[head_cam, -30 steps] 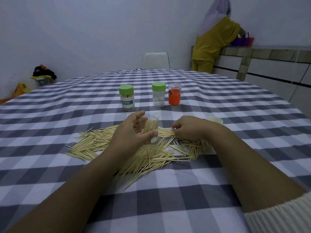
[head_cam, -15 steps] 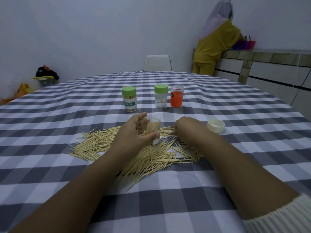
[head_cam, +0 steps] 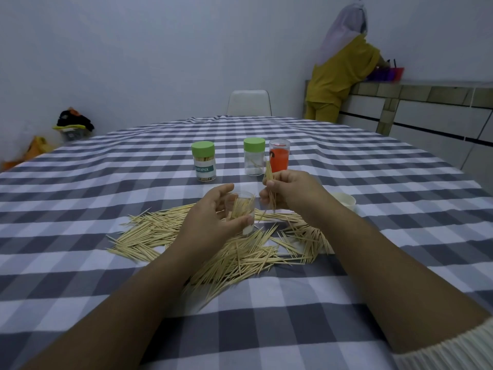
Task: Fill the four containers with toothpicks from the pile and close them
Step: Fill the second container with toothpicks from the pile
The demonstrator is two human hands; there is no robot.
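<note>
- Across my checked tablecloth (head_cam: 346, 161) stands a white chair (head_cam: 249, 102).
- Bare pale walls (head_cam: 160, 49) surround me.
- At a tiled counter (head_cam: 426, 102), far right, someone in yellow (head_cam: 338, 78) leans.

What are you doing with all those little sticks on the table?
Someone is filling small jars with toothpicks. The left hand holds an open clear container partly filled, over the toothpick pile. The right hand pinches a bunch of toothpicks beside it. A white lid waits on the checked tablecloth. Behind stand two green-lidded jars and an orange jar.
</note>
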